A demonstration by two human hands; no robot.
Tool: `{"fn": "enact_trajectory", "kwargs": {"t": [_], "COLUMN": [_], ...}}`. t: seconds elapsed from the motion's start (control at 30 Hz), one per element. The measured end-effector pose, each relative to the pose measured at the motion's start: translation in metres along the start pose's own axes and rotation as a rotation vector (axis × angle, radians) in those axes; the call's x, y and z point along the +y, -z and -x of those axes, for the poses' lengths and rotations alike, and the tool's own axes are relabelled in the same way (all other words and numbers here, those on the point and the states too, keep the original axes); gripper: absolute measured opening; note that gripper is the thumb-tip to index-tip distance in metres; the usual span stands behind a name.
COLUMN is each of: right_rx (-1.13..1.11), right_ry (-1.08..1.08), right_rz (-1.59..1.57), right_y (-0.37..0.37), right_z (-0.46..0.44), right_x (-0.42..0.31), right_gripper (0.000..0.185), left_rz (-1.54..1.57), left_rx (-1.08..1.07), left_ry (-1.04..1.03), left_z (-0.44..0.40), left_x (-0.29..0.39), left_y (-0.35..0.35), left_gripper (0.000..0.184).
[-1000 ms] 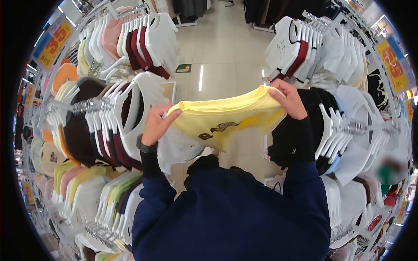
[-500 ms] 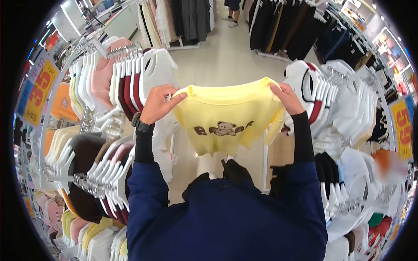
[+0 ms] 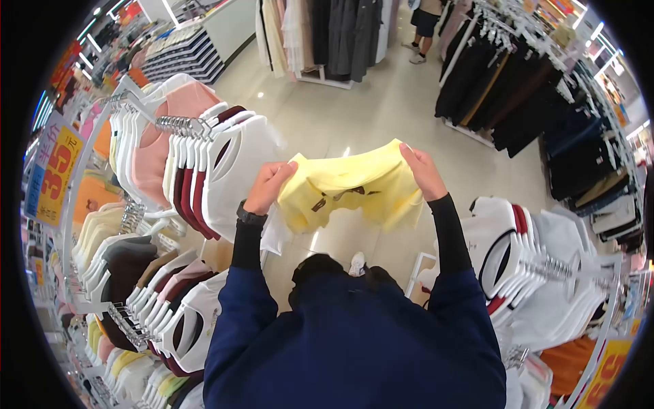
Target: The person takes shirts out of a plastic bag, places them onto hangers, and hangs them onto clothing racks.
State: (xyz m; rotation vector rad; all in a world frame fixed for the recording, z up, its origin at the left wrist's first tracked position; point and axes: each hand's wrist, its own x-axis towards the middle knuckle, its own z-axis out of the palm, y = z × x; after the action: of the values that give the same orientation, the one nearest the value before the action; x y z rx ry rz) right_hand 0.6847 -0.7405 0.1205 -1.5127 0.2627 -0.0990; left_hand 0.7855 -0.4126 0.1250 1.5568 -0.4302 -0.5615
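Note:
A pale yellow T-shirt (image 3: 361, 177) is stretched in the air between my hands, above the walkway. My left hand (image 3: 270, 185) pinches one shoulder and my right hand (image 3: 423, 170) grips the other. The neckline runs along the top edge. Folds in the cloth partly hide the dark brown print (image 3: 340, 196) on its front. Below, the hem hangs unevenly. My left wrist carries a black watch (image 3: 251, 213).
Racks of hung tops (image 3: 197, 163) stand close on the left, with a price sign (image 3: 53, 170). More white tops (image 3: 528, 252) hang on the right. Further off are hung skirts (image 3: 347, 34), dark trousers (image 3: 504, 88) and a person's legs (image 3: 422, 42).
My view has turned, so the racks sit differently in it. The T-shirt has sagged and folded, covering part of its print. Both hands still hold it by the shoulders.

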Motion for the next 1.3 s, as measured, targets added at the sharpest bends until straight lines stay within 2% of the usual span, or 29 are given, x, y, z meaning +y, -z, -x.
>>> {"fn": "enact_trajectory", "kwargs": {"t": [0.1,0.2,0.3,0.4,0.5,0.7,0.8,0.93,1.0,1.1,1.13,1.23,1.27,1.3], "right_rx": [0.017,-0.013,-0.003,-0.078,-0.133,-0.231,-0.225,-0.373,-0.507,-0.755,-0.881,-0.951,-0.812,-0.782], "right_ry": [0.024,0.198,0.329,0.396,0.383,0.459,0.612,0.694,0.783,0.717,0.534,0.367,0.511,0.732], "right_rz": [-0.16,0.11,0.232,0.42,0.447,0.556,0.657,0.765,0.736,0.553,0.41,0.326,0.325,0.437], "right_y": [-0.008,-0.032,-0.075,-0.091,-0.092,-0.095,-0.108,-0.136,-0.149,-0.16,-0.163,-0.174,-0.18,-0.189], "right_z": [-0.046,-0.097,-0.123,-0.167,-0.218,-0.312,-0.358,-0.41,-0.437,-0.495,-0.514,-0.57,-0.593,-0.617], "right_x": [-0.015,0.007,0.001,0.007,0.001,-0.022,-0.031,-0.055,-0.064,-0.056,-0.055,-0.057,-0.052,-0.058], "right_gripper": [0.04,0.035,0.029,0.027,0.027,0.018,0.014,0.007,0.01,0.019,0.024,0.029,0.034,0.033], "left_rz": [0.017,-0.019,-0.129,-0.239,-0.28,-0.273,-0.369,-0.366,-0.44,-0.342,-0.324,-0.329,-0.38,-0.435], "left_rx": [0.07,0.186,0.298,0.416,0.423,0.469,0.63,0.684,0.726,0.732,0.73,0.702,0.682,0.664], "left_ry": [-0.033,-0.07,-0.134,-0.227,-0.153,-0.177,-0.374,-0.356,-0.39,-0.318,-0.285,-0.186,-0.147,-0.107], "left_z": [-0.041,-0.077,-0.116,-0.163,-0.203,-0.29,-0.332,-0.366,-0.379,-0.405,-0.413,-0.44,-0.449,-0.459], "left_x": [0.003,-0.008,-0.013,-0.028,-0.023,-0.007,-0.004,0.016,0.029,0.021,0.017,0.007,0.007,0.007], "left_y": [-0.01,-0.029,-0.044,-0.044,-0.028,0.015,0.038,0.078,0.099,0.139,0.153,0.184,0.192,0.202], "left_gripper": [0.034,0.035,0.034,0.03,0.031,0.028,0.028,0.028,0.029,0.03,0.03,0.031,0.03,0.029]}}
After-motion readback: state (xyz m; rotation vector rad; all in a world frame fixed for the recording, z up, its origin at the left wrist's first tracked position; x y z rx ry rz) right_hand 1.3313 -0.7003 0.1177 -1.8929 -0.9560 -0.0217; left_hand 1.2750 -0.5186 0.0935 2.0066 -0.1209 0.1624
